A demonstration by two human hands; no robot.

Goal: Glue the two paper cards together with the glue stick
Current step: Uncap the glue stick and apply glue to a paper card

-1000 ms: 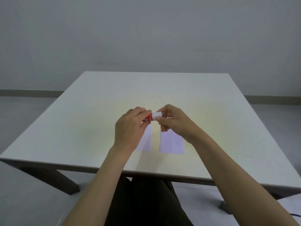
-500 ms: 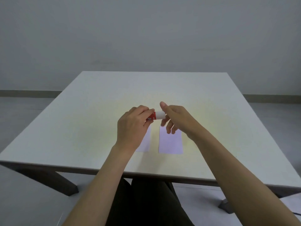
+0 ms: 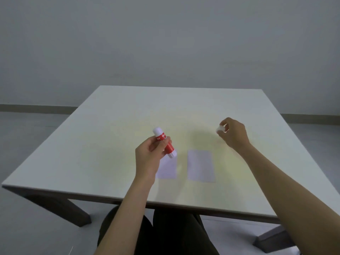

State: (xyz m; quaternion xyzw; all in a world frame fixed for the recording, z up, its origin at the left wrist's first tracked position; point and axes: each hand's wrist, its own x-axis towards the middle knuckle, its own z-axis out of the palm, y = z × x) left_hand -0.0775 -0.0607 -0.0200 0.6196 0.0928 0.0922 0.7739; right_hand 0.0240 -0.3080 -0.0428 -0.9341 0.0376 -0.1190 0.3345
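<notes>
Separating since a moment ago, the hands now stand well apart over the table [image 3: 114,126]: the cap is off, so gluing can begin. Two pale paper cards lie flat side by side, the left card [image 3: 168,169] partly behind the left hand [image 3: 148,159], the right card [image 3: 201,165] between the hands. Left hand is wrapped round the red glue stick [image 3: 164,142], tilted, above its card. Right hand [image 3: 233,134] pinches the white cap [image 3: 220,129].
</notes>
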